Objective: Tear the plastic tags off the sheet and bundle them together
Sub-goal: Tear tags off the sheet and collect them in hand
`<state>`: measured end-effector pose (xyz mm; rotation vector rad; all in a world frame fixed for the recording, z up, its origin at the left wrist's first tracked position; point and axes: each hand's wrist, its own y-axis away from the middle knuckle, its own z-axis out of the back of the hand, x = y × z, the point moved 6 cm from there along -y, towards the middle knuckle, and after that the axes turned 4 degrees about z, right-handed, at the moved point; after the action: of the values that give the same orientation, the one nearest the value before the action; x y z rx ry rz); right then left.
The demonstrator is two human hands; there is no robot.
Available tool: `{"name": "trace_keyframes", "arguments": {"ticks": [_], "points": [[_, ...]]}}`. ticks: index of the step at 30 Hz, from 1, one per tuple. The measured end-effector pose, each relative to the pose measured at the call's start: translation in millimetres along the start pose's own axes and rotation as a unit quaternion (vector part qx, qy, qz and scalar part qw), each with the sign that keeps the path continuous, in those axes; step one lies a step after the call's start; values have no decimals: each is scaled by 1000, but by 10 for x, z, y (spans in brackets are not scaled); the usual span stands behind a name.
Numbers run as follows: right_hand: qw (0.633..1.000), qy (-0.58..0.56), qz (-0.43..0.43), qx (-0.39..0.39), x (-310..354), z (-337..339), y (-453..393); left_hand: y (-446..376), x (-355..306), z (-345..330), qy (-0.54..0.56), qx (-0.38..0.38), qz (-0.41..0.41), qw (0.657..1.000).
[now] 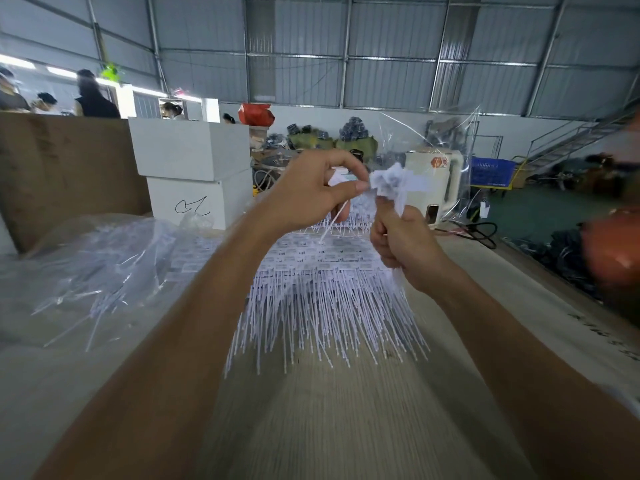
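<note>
Both hands are raised above the table. My right hand [403,244] grips a bundle of white plastic tags [394,181] by the stems, their flat heads fanned out above the fist. My left hand [322,188] pinches a single white tag [334,218] between thumb and fingers, its head right beside the bundle's heads and its thin stem hanging down. Below the hands, sheets of joined white tags [322,299] lie on the table with their long stems pointing toward me.
A clear plastic bag with more tags [100,271] lies on the left of the wooden table [346,427]. White boxes [194,168] and a brown cardboard wall [59,174] stand behind. A clear bag [446,140] hangs at the back right. People stand far left.
</note>
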<state>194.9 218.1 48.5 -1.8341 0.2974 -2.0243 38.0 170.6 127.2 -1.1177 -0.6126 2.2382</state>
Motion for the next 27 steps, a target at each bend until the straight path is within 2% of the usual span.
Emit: {"name": "trace_keyframes", "arguments": {"ticks": [2,5,7,11,16,19,20,21,22,24,26,27], "points": [[997,-52,-35,-53,-103,199,-14,1,-82,-29,41,30,-6,999],[984,-142,-62,-91,-98,401,-54,-43,-147,14,51,-13,-22,998],[988,-129,-43,-73,-44,338,-78,-61,-120,-34,66,-27,-10,997],[998,-46,-31,-11,4,-60,6,-53,18,-266,32,3,35,999],[984,-160,-71,26,-42,-203,89,-77,151,-248,-130,-93,-13,987],[981,-182,-51,49,10,-237,70,-76,206,-255,-168,-112,-32,979],[979,-190,-39,56,45,-247,65,-72,212,-252,-148,-118,-26,982],[977,-202,-22,57,88,-240,64,-74,257,-257,-73,-109,1,991],[974,-218,-3,55,137,-216,65,-70,307,-299,45,-74,49,995],[972,-229,29,49,215,-162,82,-21,409,-485,233,56,154,959],[982,-180,39,44,250,-161,109,84,432,-655,270,170,179,931],[989,-141,35,32,251,-168,117,132,430,-718,284,202,174,921]]}}
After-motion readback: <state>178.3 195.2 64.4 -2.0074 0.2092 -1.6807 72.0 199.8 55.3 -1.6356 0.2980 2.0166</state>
